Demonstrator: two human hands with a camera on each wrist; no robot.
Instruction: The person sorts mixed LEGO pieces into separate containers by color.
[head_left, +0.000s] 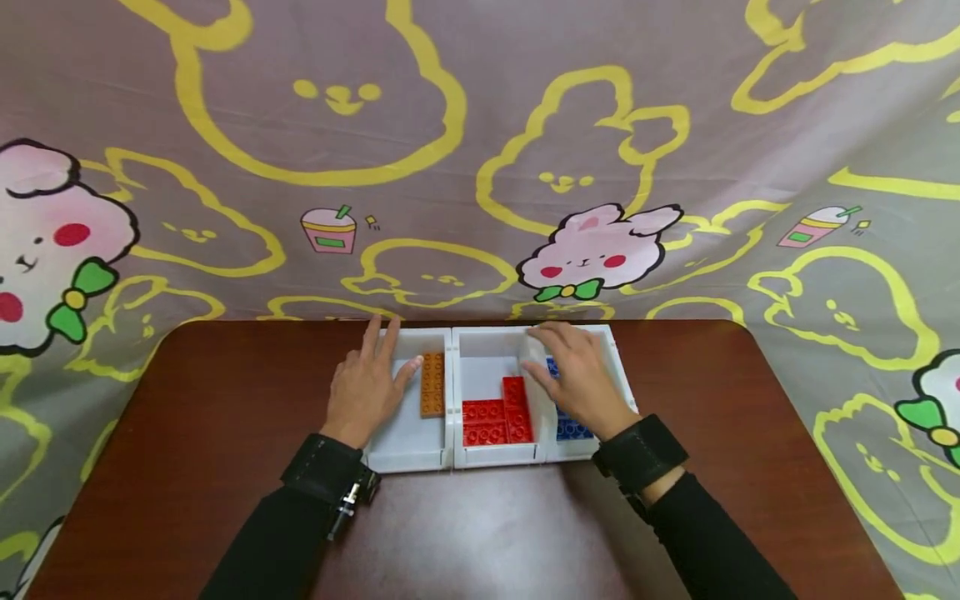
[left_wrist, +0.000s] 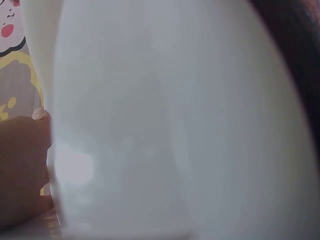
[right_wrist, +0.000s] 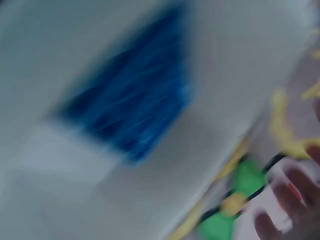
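Three white bins stand side by side at the table's far edge. The left bin [head_left: 408, 457] holds an orange brick [head_left: 432, 385], the middle bin [head_left: 487, 354] red bricks [head_left: 497, 414], the right bin [head_left: 619, 367] blue bricks [head_left: 573, 430]. My left hand [head_left: 369, 383] lies flat over the left bin, fingers straight toward its far rim, thumb beside the orange brick. My right hand [head_left: 572, 373] rests over the right bin with relaxed fingers reaching its far rim, covering most of the blue bricks. The right wrist view shows a blurred blue brick [right_wrist: 135, 105]. The left wrist view is filled by the white bin wall [left_wrist: 175, 125].
The brown table [head_left: 225, 400] has rounded far corners and bare wood on both sides of the bins and in front of them. A grey cloth with yellow and pink rabbit drawings [head_left: 480, 167] hangs right behind the bins.
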